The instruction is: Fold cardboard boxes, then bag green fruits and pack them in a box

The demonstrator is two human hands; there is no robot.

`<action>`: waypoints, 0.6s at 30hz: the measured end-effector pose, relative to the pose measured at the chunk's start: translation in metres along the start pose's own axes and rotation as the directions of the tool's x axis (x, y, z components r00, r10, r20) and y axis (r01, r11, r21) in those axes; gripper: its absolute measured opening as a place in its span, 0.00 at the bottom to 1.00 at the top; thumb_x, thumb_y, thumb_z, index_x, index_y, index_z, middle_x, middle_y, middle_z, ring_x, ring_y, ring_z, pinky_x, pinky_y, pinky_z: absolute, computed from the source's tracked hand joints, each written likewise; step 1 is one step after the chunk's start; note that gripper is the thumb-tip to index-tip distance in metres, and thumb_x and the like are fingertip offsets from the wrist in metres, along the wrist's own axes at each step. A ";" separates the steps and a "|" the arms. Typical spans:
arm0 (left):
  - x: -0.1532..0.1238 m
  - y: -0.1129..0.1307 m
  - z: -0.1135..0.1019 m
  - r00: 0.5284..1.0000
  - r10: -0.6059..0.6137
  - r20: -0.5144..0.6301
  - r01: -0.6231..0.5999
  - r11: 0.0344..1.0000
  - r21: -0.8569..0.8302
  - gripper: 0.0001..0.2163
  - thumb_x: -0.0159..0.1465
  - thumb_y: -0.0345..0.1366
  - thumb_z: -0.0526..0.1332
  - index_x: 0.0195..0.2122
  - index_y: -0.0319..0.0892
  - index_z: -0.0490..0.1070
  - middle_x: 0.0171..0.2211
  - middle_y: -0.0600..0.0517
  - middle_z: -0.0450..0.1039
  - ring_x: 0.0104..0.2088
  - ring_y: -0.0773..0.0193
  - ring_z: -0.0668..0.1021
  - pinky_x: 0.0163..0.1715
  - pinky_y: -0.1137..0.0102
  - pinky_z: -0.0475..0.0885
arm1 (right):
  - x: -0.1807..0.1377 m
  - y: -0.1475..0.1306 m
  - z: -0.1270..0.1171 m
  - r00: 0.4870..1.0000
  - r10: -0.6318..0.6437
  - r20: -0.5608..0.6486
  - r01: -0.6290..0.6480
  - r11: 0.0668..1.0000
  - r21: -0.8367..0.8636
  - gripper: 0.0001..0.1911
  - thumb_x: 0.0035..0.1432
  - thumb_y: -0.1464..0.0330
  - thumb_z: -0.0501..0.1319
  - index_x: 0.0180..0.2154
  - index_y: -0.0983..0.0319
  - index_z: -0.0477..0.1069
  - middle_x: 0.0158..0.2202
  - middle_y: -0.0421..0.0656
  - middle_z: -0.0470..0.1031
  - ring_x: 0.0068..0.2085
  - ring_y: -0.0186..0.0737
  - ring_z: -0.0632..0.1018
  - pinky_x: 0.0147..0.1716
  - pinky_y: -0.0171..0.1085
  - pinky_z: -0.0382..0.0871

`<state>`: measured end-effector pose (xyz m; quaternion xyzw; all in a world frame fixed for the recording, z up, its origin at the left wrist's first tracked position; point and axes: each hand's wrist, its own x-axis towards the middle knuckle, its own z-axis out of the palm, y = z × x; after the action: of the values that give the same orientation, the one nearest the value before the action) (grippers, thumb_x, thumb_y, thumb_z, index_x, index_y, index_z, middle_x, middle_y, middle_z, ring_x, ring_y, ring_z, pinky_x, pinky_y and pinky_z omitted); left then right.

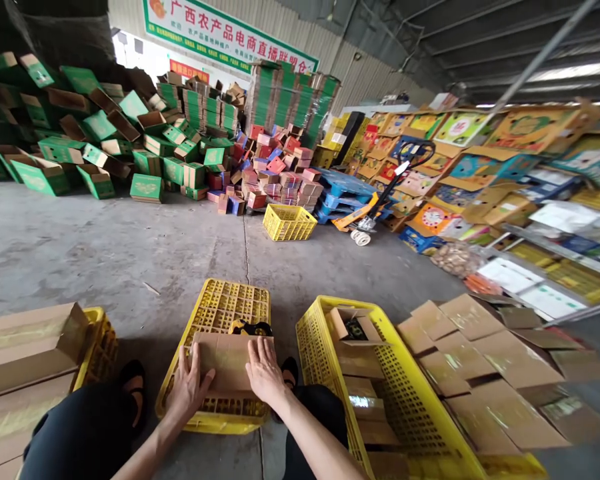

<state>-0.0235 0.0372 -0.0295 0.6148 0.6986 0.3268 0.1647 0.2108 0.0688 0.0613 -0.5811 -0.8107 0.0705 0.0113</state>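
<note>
A small cardboard box (225, 363) lies on an upturned yellow plastic crate (230, 301) between my knees. My left hand (190, 387) rests at the box's left edge, fingers extended and thumb apart over its top. Across the right end of the top, my right hand (266, 371) lies flat with fingers stretched out. Neither hand is closed around anything. Just behind the box, on the crate, is a yellow-and-black tape dispenser (251, 328), partly hidden by the box.
At my right, a yellow crate (405, 387) contains cardboard boxes, one with open flaps (353, 327). Several taped boxes (475, 360) are stacked beyond it. More boxes (30, 340) sit on a crate at left. Ahead are another yellow crate (290, 223) and a pallet jack (367, 217).
</note>
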 end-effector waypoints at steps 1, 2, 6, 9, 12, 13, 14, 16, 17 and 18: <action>0.000 0.000 0.001 0.999 0.033 -0.025 -0.033 0.999 0.012 0.37 0.70 0.52 0.53 0.76 0.39 0.50 0.76 0.32 0.46 0.73 0.36 0.59 0.62 0.46 0.69 | -0.001 0.000 0.000 0.999 -0.031 -0.018 0.031 0.999 0.008 0.32 0.72 0.62 0.54 0.73 0.63 0.57 0.75 0.57 0.52 0.75 0.62 0.55 0.71 0.58 0.55; 0.000 0.000 0.001 0.996 0.076 -0.046 -0.075 0.997 0.028 0.36 0.70 0.52 0.54 0.75 0.41 0.52 0.76 0.34 0.49 0.74 0.37 0.58 0.64 0.45 0.68 | -0.003 0.000 0.000 0.998 -0.053 -0.045 0.054 0.998 0.019 0.31 0.73 0.62 0.54 0.73 0.59 0.57 0.76 0.54 0.51 0.75 0.62 0.55 0.71 0.59 0.54; -0.007 0.001 0.003 0.977 0.211 -0.036 -0.203 0.966 0.161 0.36 0.65 0.60 0.58 0.72 0.52 0.62 0.73 0.41 0.59 0.74 0.36 0.57 0.64 0.41 0.65 | -0.015 -0.005 0.003 0.993 -0.086 -0.078 0.093 0.991 0.091 0.30 0.74 0.58 0.52 0.73 0.52 0.56 0.76 0.49 0.52 0.75 0.62 0.55 0.70 0.62 0.55; -0.015 -0.002 0.003 0.978 0.202 -0.055 -0.175 0.933 0.315 0.39 0.65 0.65 0.54 0.71 0.46 0.64 0.74 0.34 0.53 0.74 0.33 0.53 0.64 0.35 0.60 | -0.022 -0.011 0.001 0.983 -0.182 -0.021 0.182 0.962 0.201 0.34 0.73 0.55 0.55 0.74 0.53 0.53 0.77 0.49 0.49 0.76 0.63 0.52 0.71 0.64 0.53; -0.017 -0.009 0.000 0.966 0.260 0.011 -0.241 0.881 0.408 0.39 0.65 0.65 0.54 0.71 0.46 0.64 0.74 0.32 0.52 0.74 0.33 0.55 0.65 0.33 0.55 | -0.026 -0.012 -0.003 0.956 -0.293 0.006 0.281 0.924 0.258 0.39 0.70 0.54 0.59 0.75 0.58 0.50 0.77 0.52 0.48 0.76 0.64 0.49 0.72 0.64 0.50; -0.016 -0.010 -0.003 0.956 0.292 0.029 -0.276 0.863 0.424 0.40 0.64 0.66 0.55 0.70 0.46 0.65 0.73 0.32 0.55 0.73 0.32 0.56 0.65 0.33 0.55 | -0.026 -0.011 -0.004 0.948 -0.317 0.019 0.300 0.916 0.266 0.40 0.69 0.54 0.60 0.75 0.59 0.50 0.77 0.53 0.48 0.76 0.65 0.49 0.72 0.64 0.50; -0.014 -0.011 -0.006 0.942 0.334 0.045 -0.320 0.843 0.432 0.40 0.64 0.66 0.56 0.70 0.46 0.66 0.73 0.32 0.57 0.73 0.32 0.58 0.65 0.34 0.55 | -0.025 -0.011 -0.005 0.943 -0.332 0.032 0.312 0.911 0.269 0.41 0.69 0.54 0.61 0.75 0.60 0.50 0.77 0.54 0.48 0.76 0.65 0.48 0.72 0.64 0.51; -0.010 -0.007 -0.011 0.900 0.429 0.082 -0.421 0.803 0.422 0.41 0.63 0.63 0.59 0.72 0.46 0.63 0.71 0.34 0.61 0.71 0.32 0.61 0.67 0.39 0.57 | -0.024 -0.010 -0.004 0.933 -0.357 0.043 0.334 0.906 0.261 0.44 0.67 0.54 0.62 0.75 0.63 0.48 0.77 0.56 0.47 0.76 0.66 0.49 0.71 0.65 0.52; -0.008 -0.003 -0.014 0.878 0.469 0.093 -0.463 0.786 0.410 0.41 0.63 0.61 0.60 0.73 0.46 0.60 0.71 0.35 0.62 0.71 0.34 0.62 0.68 0.43 0.57 | -0.023 -0.010 -0.003 0.928 -0.370 0.040 0.349 0.902 0.253 0.45 0.67 0.55 0.62 0.75 0.64 0.46 0.77 0.57 0.47 0.76 0.65 0.50 0.71 0.64 0.53; -0.008 0.003 -0.017 0.864 0.495 0.095 -0.489 0.776 0.399 0.41 0.63 0.58 0.61 0.74 0.47 0.57 0.71 0.37 0.62 0.71 0.35 0.63 0.68 0.47 0.58 | -0.022 -0.010 -0.001 0.923 -0.384 0.034 0.365 0.898 0.244 0.46 0.67 0.56 0.62 0.75 0.66 0.45 0.77 0.58 0.47 0.76 0.65 0.50 0.71 0.64 0.54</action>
<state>-0.0304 0.0257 -0.0168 0.7937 0.5675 0.2092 -0.0642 0.2089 0.0445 0.0653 -0.4054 -0.8932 0.1853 0.0600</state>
